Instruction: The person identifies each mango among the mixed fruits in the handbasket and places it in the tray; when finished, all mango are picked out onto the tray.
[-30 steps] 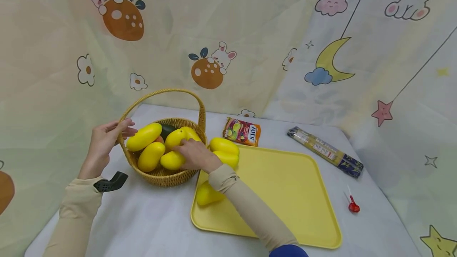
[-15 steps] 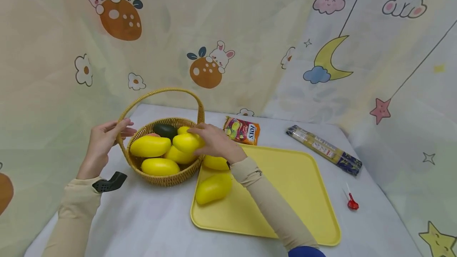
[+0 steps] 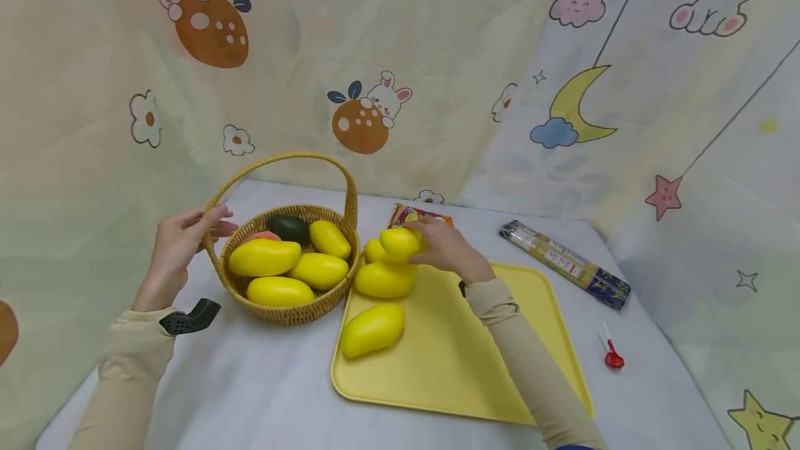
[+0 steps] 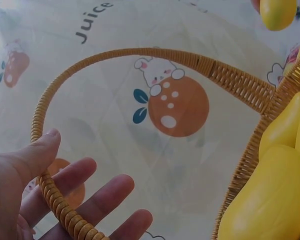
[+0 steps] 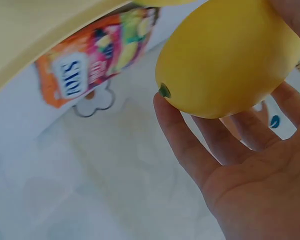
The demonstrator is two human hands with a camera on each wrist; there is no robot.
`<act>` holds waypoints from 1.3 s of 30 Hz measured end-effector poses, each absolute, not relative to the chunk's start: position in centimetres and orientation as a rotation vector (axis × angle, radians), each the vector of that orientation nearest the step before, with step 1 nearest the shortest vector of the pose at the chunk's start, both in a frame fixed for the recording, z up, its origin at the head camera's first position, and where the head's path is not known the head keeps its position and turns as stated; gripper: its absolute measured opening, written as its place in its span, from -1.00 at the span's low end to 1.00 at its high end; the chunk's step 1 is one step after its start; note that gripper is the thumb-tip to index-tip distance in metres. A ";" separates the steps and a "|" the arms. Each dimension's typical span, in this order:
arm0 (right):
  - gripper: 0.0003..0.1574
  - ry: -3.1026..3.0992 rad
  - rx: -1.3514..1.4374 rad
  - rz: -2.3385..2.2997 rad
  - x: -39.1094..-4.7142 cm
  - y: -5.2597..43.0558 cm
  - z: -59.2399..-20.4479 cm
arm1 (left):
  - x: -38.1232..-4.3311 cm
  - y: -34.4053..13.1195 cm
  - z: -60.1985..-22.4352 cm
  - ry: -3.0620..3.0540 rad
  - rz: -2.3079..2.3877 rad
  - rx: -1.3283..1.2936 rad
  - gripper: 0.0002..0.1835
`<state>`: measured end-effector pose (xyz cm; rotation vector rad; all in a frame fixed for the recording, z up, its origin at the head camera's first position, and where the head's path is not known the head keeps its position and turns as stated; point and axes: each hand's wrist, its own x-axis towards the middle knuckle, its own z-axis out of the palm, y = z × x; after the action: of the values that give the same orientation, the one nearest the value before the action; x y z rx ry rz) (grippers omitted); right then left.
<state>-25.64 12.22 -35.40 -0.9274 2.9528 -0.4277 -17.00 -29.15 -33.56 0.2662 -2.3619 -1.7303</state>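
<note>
My left hand [image 3: 184,245] holds the handle [image 4: 65,215] of a wicker basket [image 3: 300,314], thumb over it and fingers spread behind. In the basket lie several yellow mangoes [image 3: 265,257], a dark green avocado-like fruit [image 3: 289,228] and a partly hidden pinkish fruit [image 3: 265,235]. Over the back left corner of a yellow tray [image 3: 462,360], my right hand [image 3: 446,248] grips a mango [image 5: 225,60] between thumb and fingers; its green stem end shows in the right wrist view. Below it on the tray are mangoes [image 3: 384,280], and one more mango [image 3: 373,330] lies nearer the front.
Behind the tray is a Fox's candy bag [image 5: 97,60], partly covered by the right hand in the head view. A long blue and gold packet [image 3: 565,264] lies at the right, with a red lollipop [image 3: 614,358] in front of it. Printed cloth [image 3: 437,123] hangs behind the table.
My right hand has picked a mango from the basket and carried it right, over the tray. The mangoes left in the basket have shifted. My left hand stays at the handle.
</note>
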 end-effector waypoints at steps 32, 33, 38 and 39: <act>-0.24 2.950 -0.614 -0.363 -27.5 17.8 -41.9 | -16.8 -29.0 -33.5 -2.358 -1.725 0.266 -0.60; -0.24 2.948 -0.614 -0.368 -27.5 17.8 -42.0 | -16.8 -29.0 -33.5 -2.358 -1.727 0.268 -0.60; -0.20 2.925 -0.587 -0.390 -27.5 17.5 -42.3 | -16.8 -29.0 -33.4 -2.361 -1.727 0.275 -0.59; -0.19 2.919 -0.579 -0.394 -27.5 17.5 -42.3 | -16.8 -29.0 -33.4 -2.362 -1.726 0.276 -0.59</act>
<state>-27.49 17.48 -42.31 -0.5790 2.9190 -0.3938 -16.80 -29.00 -33.41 0.2760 -2.3616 -1.7265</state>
